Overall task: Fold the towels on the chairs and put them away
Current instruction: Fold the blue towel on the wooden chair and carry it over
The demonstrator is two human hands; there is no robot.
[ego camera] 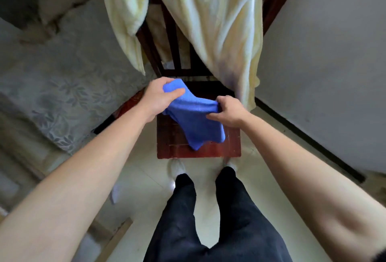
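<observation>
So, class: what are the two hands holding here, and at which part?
Both hold the blue towel above the chair seat. The left hand pinches its top corner; the right hand grips the upper edge.

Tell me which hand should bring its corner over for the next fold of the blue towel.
Probably the left hand: it pinches the small blue terry towel by its raised far corner, while the right hand grips the near edge, lower over the red-brown wooden chair seat.
</observation>
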